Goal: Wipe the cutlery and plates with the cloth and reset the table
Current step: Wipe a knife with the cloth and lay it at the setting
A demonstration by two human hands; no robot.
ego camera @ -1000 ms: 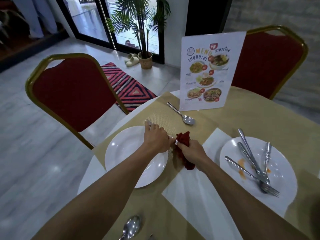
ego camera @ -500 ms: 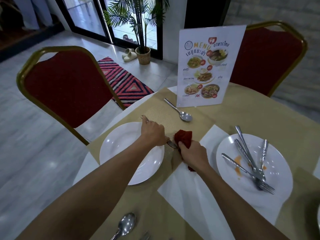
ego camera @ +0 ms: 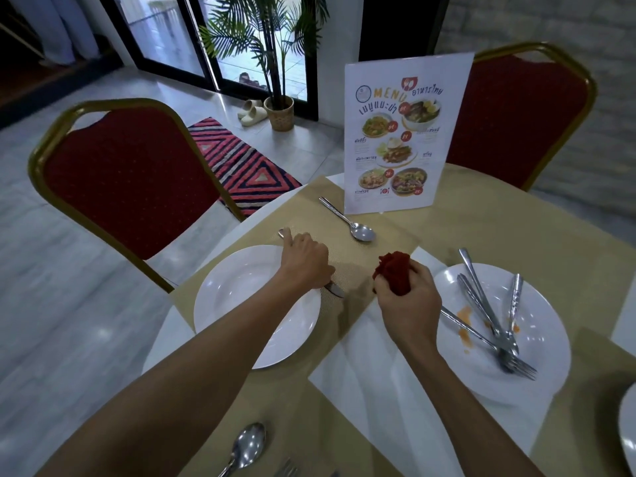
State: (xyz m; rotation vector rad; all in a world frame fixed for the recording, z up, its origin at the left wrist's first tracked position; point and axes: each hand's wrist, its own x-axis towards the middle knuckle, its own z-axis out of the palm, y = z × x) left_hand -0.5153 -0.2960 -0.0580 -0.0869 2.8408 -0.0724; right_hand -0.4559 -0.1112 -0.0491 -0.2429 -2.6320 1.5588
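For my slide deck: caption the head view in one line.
Left hand holds a steel knife beside the clean white round plate while right hand grips the crumpled red cloth.

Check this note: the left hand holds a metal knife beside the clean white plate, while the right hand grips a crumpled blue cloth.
One slip: the head view shows the crumpled cloth in the right hand is red, not blue. The rest stands: the left hand holds the metal knife beside the clean white plate.
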